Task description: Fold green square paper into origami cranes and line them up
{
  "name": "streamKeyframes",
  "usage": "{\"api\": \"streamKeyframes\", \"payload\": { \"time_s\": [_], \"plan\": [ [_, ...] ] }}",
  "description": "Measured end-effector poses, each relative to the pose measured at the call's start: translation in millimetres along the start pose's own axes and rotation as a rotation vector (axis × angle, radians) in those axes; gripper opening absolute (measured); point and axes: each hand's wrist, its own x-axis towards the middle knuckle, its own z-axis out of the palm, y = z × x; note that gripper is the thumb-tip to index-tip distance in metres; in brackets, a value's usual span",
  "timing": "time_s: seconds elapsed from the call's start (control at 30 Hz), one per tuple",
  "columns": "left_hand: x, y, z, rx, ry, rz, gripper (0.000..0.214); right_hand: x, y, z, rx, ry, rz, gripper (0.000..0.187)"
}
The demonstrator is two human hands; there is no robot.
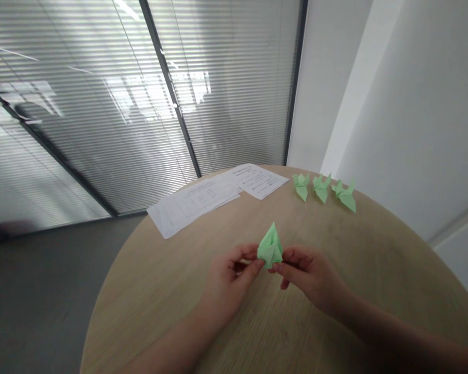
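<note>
A partly folded piece of light green paper [271,245] stands point-up just above the round wooden table [374,259]. My left hand [230,278] pinches its lower left edge with thumb and fingertips. My right hand [310,272] pinches the lower right edge in the same way. Both hands hover near the table's middle, fingers curled round the fold.
Three finished green paper cranes [323,188] sit in a row at the table's far right. White printed sheets [214,197] lie at the far edge. Beyond the table is a glass wall with blinds [140,104], and a white wall [413,104] stands to the right.
</note>
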Motion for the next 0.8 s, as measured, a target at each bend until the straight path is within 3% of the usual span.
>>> {"api": "streamKeyframes", "payload": {
  "time_s": [0.07, 0.27, 0.8],
  "plan": [
    [2.3, 1.3, 0.0, -0.051, -0.023, -0.047, 0.017, -0.5, -1.4, 1.6, 0.009, -0.024, 0.013, 0.032],
    [6.5, 5.0, 0.4, -0.15, -0.036, -0.213, 0.02, 0.1, -4.5, 2.3, 0.042, -0.084, 0.061, 0.037],
    [6.9, 0.0, 0.6, -0.08, -0.016, -0.232, 0.034, 0.6, -1.3, 5.9, -0.002, -0.132, 0.208, 0.046]
  ]
}}
